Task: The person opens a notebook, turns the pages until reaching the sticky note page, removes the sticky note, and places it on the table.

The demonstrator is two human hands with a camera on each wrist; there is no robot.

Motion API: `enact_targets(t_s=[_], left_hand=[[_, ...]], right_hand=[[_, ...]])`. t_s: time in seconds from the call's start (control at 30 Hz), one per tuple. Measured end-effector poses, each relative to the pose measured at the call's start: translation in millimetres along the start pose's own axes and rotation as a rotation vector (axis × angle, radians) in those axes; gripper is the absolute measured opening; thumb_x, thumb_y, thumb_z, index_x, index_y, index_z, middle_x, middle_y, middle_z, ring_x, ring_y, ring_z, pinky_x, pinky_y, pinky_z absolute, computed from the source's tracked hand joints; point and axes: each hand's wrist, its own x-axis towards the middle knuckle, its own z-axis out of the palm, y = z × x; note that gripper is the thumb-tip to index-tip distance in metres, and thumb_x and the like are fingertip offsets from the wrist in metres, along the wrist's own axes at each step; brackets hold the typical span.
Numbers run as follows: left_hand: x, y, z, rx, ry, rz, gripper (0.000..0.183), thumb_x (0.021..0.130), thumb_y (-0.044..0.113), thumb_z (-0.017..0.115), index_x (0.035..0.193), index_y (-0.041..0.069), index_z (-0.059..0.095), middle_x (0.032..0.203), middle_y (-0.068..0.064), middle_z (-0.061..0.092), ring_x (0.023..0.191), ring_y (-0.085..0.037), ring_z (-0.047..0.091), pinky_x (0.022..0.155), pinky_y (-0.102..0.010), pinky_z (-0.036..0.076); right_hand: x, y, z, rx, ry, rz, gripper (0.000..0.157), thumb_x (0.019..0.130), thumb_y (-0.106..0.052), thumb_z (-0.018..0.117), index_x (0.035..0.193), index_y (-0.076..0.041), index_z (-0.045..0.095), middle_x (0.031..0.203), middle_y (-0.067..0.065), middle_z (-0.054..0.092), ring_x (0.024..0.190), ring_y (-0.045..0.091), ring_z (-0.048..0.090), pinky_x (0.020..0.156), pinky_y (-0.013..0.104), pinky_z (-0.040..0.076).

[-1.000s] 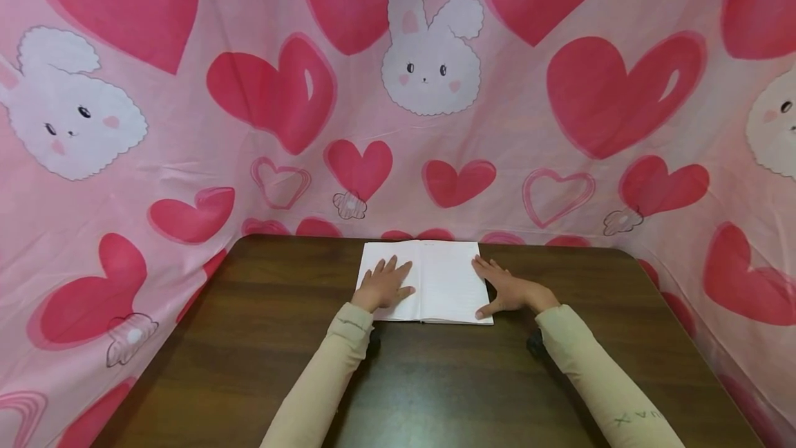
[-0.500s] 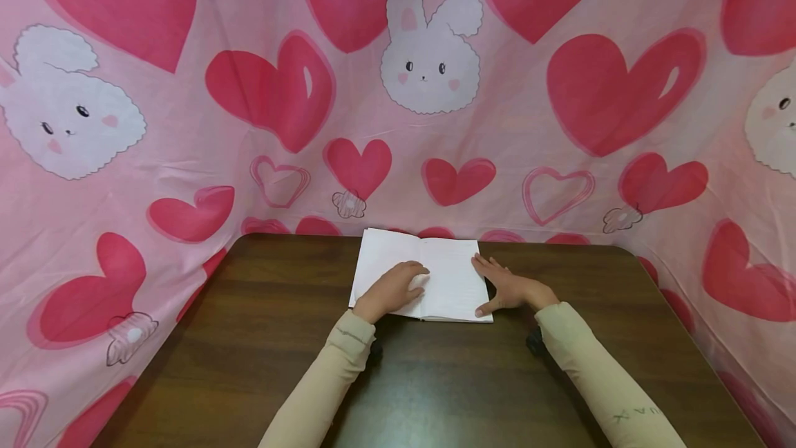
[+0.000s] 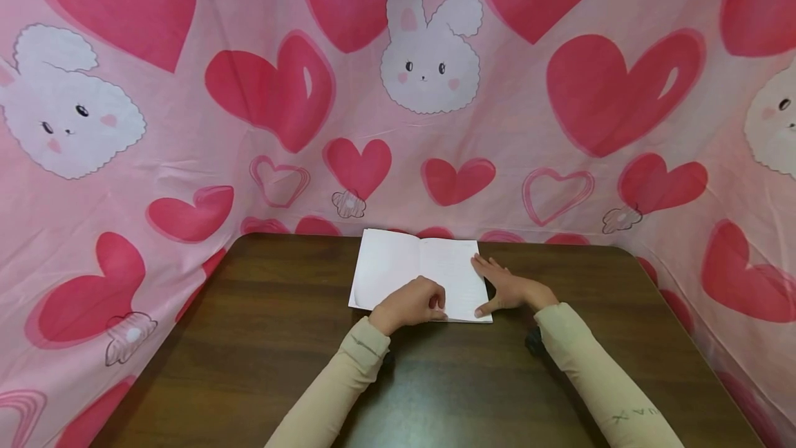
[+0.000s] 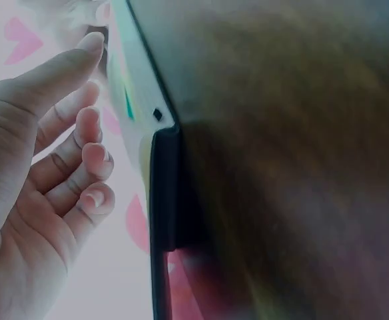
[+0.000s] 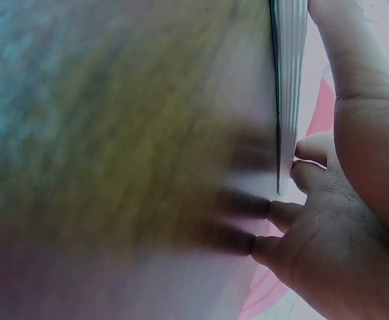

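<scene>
An open notebook with white pages lies at the table's far edge; its right page shows faint lines. My left hand is over the near edge of the right page, fingers loosely curled and a gap between thumb and index finger. In the left wrist view its thumb is near the notebook's dark cover edge. My right hand rests at the right edge of the notebook with spread fingers, the thumb at the near corner. In the right wrist view the fingers sit beside the stacked page edges.
The dark wooden table extends around the notebook. A pink cloth printed with hearts and rabbits hangs behind and at both sides. Dark wrist devices show under the sleeves.
My left hand has moved off the left page, to the right and toward the near edge, its fingers curling. The left page now stands slightly higher. My right hand has stayed put.
</scene>
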Motion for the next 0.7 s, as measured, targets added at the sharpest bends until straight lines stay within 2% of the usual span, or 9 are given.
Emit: enact_targets(t_s=[0.37,0.53,0.7], left_hand=[[5.0,1.6,5.5,0.053,-0.005,-0.019,0.016,0.090,0.022,0.080,0.079,0.015,0.069,0.064,0.009,0.052,0.062,-0.003,0.048,0.060,-0.015,0.038],[6.9,3.9,6.1,0.109,-0.025,-0.002,0.013,0.093,0.017,0.075,0.080,0.014,0.073,0.064,0.010,0.053,0.064,-0.003,0.048,0.062,-0.015,0.038],[7.4,4.9,7.4,0.146,-0.027,0.021,0.014,0.091,0.013,0.073,0.077,0.014,0.071,0.064,0.010,0.054,0.064,-0.004,0.048,0.061,-0.015,0.038]], right_hand=[[0.4,2.2,-0.3,-0.005,0.007,0.003,0.123,0.080,-0.044,0.085,0.161,0.003,0.005,0.168,0.026,-0.002,0.151,0.054,-0.005,0.114,0.076,0.002],[0.7,1.7,-0.8,-0.008,0.011,-0.014,0.121,0.081,-0.042,0.085,0.161,0.005,0.006,0.168,0.028,-0.002,0.151,0.056,-0.004,0.113,0.077,0.003],[0.6,3.7,-1.1,-0.008,0.015,-0.032,0.120,0.082,-0.044,0.084,0.160,0.006,0.007,0.167,0.029,0.000,0.150,0.057,-0.003,0.114,0.075,0.004]])
